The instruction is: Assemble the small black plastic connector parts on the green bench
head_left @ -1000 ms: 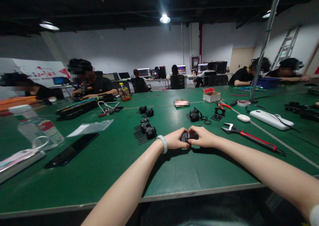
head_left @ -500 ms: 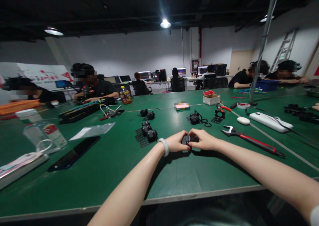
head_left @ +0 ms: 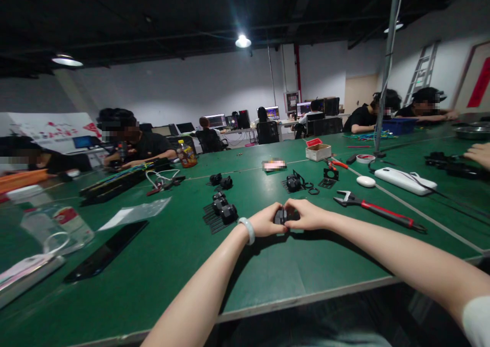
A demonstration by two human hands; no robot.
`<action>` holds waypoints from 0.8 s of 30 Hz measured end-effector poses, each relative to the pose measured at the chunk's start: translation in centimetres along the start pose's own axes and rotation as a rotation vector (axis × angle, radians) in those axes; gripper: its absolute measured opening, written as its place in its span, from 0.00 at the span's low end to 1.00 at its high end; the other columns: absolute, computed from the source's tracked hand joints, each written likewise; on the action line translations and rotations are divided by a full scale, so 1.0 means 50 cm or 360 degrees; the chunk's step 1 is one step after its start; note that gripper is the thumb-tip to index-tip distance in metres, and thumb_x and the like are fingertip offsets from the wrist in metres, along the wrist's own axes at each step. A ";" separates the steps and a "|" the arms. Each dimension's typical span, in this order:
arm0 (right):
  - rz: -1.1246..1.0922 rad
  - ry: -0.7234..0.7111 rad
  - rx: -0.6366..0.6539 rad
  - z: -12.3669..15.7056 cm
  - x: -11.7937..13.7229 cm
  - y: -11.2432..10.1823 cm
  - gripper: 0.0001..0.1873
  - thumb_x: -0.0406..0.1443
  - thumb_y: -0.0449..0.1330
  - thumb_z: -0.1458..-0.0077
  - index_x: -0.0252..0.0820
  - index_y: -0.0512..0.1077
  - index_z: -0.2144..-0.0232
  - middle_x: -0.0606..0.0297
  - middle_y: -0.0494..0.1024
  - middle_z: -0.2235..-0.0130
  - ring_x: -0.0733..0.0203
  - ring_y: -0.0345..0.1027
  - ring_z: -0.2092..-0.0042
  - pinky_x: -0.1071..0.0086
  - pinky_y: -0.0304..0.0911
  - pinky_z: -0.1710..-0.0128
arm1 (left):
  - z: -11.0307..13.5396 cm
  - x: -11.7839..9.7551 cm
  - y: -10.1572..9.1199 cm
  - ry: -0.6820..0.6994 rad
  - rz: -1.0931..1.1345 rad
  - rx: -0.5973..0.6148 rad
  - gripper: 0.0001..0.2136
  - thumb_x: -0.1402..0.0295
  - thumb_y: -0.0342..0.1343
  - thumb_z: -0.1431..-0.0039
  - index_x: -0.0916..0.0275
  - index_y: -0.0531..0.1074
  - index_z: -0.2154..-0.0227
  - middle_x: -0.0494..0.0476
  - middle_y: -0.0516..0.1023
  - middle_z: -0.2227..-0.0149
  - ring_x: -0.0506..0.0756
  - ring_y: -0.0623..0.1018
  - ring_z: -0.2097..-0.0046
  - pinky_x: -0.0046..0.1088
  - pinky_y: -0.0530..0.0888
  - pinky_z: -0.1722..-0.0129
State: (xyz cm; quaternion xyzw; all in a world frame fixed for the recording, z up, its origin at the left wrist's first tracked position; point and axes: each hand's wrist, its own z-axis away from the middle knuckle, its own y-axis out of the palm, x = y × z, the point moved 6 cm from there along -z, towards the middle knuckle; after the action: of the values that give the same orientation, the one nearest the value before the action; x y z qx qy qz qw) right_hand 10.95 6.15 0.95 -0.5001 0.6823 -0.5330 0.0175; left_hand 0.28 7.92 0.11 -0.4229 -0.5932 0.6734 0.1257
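A small black part [head_left: 283,216] rests on the green table [head_left: 161,265] between my two hands. My left hand [head_left: 265,222], with a pale bangle on the wrist, pinches its left side. My right hand [head_left: 306,215] pinches its right side, fingers curled over the top. Most of the part is hidden by my fingers. Just left of my hands lies a row of similar black parts [head_left: 222,210] on black comb-like pieces.
A red-handled adjustable wrench [head_left: 377,212] lies to the right, with a white mouse [head_left: 366,181] and white keyboard [head_left: 405,180] beyond. A black phone [head_left: 107,250] and plastic bottle [head_left: 57,223] lie left. More black parts [head_left: 294,182] and a small box [head_left: 317,151] sit farther back. Several people work around the table.
Both hands stay pinched on the black part. The view has shifted slightly, so everything sits a little farther left in the picture.
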 end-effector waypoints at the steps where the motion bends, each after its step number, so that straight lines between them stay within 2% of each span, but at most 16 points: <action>1: 0.0000 -0.0008 0.0000 0.000 0.001 -0.001 0.17 0.38 0.58 0.62 0.38 0.63 0.66 0.63 0.70 0.68 0.63 0.62 0.68 0.72 0.56 0.70 | 0.000 0.000 0.000 0.0005 -0.0004 0.0001 0.21 0.60 0.53 0.61 0.64 0.59 0.62 0.51 0.66 0.68 0.52 0.66 0.68 0.24 0.64 0.70; 24: 0.0097 -0.0040 -0.0005 0.001 0.003 0.000 0.18 0.40 0.58 0.61 0.37 0.64 0.66 0.63 0.68 0.68 0.63 0.61 0.67 0.72 0.55 0.70 | 0.001 -0.008 -0.003 -0.0060 0.0024 0.0001 0.21 0.61 0.54 0.62 0.65 0.60 0.63 0.51 0.66 0.70 0.52 0.66 0.69 0.24 0.63 0.72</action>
State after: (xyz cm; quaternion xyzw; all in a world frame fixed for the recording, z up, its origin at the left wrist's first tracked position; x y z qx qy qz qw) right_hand 10.90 6.02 1.02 -0.4858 0.6978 -0.5248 0.0414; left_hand 0.44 7.62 0.42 -0.4145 -0.5920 0.6824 0.1095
